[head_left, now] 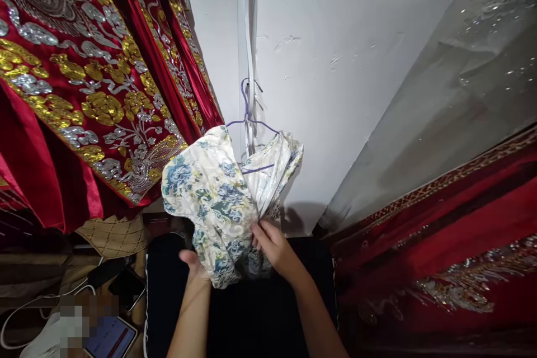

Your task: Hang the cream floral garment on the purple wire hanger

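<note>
A white garment with a blue flower print [218,190] hangs bunched on a purple wire hanger [250,120], whose hook is caught on a fitting on the white wall. My right hand [277,249] pinches the cloth near the garment's lower middle. My left hand [193,268] holds the garment's bottom edge from below, its fingers partly hidden behind the fabric.
Red robes with gold and silver embroidery [88,84] hang at the left. A grey plastic-covered red garment [444,179] hangs at the right. A dark surface [251,313] lies below my arms. A phone [126,288], a tablet [109,338] and white cables lie at the lower left.
</note>
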Tool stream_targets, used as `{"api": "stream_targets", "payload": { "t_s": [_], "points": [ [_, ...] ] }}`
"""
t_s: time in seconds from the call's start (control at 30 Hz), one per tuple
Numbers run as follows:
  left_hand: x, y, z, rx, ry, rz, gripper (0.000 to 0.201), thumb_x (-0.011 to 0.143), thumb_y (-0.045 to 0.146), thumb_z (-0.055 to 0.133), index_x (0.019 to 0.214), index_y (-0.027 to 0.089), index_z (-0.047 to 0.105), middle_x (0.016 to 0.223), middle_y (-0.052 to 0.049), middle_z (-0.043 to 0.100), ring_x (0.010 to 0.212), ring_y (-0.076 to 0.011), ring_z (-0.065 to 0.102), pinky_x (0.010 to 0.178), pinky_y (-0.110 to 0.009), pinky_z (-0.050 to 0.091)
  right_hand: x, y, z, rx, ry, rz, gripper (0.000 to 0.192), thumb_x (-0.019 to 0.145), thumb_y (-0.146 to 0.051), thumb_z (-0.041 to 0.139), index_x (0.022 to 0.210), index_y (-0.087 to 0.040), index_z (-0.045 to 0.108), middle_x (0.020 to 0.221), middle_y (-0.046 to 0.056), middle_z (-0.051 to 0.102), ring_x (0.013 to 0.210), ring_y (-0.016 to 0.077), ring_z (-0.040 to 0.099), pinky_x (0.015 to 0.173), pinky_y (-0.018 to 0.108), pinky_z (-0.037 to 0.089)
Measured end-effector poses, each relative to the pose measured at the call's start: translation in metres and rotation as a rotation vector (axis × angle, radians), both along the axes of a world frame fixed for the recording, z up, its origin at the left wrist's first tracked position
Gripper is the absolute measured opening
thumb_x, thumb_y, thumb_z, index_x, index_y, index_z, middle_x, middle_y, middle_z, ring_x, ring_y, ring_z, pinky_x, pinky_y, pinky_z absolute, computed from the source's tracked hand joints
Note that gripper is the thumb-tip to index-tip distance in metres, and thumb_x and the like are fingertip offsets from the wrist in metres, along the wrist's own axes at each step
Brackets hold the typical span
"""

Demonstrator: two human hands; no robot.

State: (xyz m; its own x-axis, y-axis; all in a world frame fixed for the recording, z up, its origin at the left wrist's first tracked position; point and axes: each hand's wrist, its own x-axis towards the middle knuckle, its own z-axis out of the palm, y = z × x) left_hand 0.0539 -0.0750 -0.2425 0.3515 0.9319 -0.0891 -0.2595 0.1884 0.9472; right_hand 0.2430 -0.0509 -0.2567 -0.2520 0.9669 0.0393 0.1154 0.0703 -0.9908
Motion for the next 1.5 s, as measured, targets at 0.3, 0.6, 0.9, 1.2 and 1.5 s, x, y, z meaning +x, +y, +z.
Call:
{"api": "stream_targets", "payload": {
  "t_s": [0.3, 0.6, 0.9, 1.2, 1.5],
  "points": [
    [-0.028, -0.002, -0.041, -0.205, -0.343, 0.249, 0.065, 0.067, 0.030, 0.085, 0.129, 0.016, 0.068, 0.114, -0.013, 0.077, 0.118, -0.0379, 0.067, 0.109, -0.051, 0.050, -0.024, -0.009, -0.005, -0.019, 0.208, -0.126, 0.036, 0.093, -0.055, 0.056, 0.082, -0.021, 0.058, 0.064, -0.001, 0.057, 0.053, 0.0137, 0.051, 0.051, 0.027, 0.038],
    [-0.001, 0.017, -0.052, -0.257, -0.461, 0.585, 0.040, 0.073, 0.024, 0.080, 0.111, 0.014, 0.070, 0.111, -0.013, 0.076, 0.113, -0.0324, 0.070, 0.102, -0.043, 0.053, -0.026, -0.013, 0.025, -0.044, 0.270, -0.146, 0.028, 0.088, -0.033, 0.052, 0.064, -0.021, 0.046, 0.054, -0.004, 0.050, 0.048, 0.0094, 0.043, 0.051, 0.024, 0.033],
    [0.037, 0.005, -0.074, 0.475, 0.366, 0.807, 0.035, 0.084, 0.025, 0.070, 0.118, 0.022, 0.065, 0.125, -0.009, 0.065, 0.119, -0.0251, 0.061, 0.103, -0.037, 0.046, -0.037, -0.013, 0.006, -0.140, 0.169, -0.026, 0.020, 0.084, -0.030, 0.049, 0.067, -0.021, 0.054, 0.044, -0.004, 0.051, 0.040, 0.0107, 0.041, 0.045, 0.024, 0.031],
    [0.040, 0.010, -0.060, 0.489, 0.491, 0.482, 0.020, 0.095, 0.036, 0.059, 0.092, 0.017, 0.066, 0.081, -0.003, 0.065, 0.080, -0.0177, 0.061, 0.071, -0.025, 0.045, -0.013, 0.068, 0.137, 0.083, 0.239, -0.096, 0.021, 0.084, -0.029, 0.061, 0.069, -0.015, 0.068, 0.048, -0.003, 0.055, 0.040, 0.0057, 0.039, 0.040, 0.019, 0.029],
    [0.000, 0.027, -0.049, 0.538, 0.800, 0.193, 0.024, 0.094, 0.034, 0.058, 0.076, 0.019, 0.060, 0.063, 0.002, 0.055, 0.062, -0.0146, 0.055, 0.063, -0.027, 0.043, -0.021, 0.088, 0.207, 0.249, 0.394, -0.113, 0.021, 0.090, -0.027, 0.059, 0.075, -0.014, 0.064, 0.051, -0.004, 0.051, 0.041, 0.0037, 0.035, 0.037, 0.017, 0.026]
  ]
}}
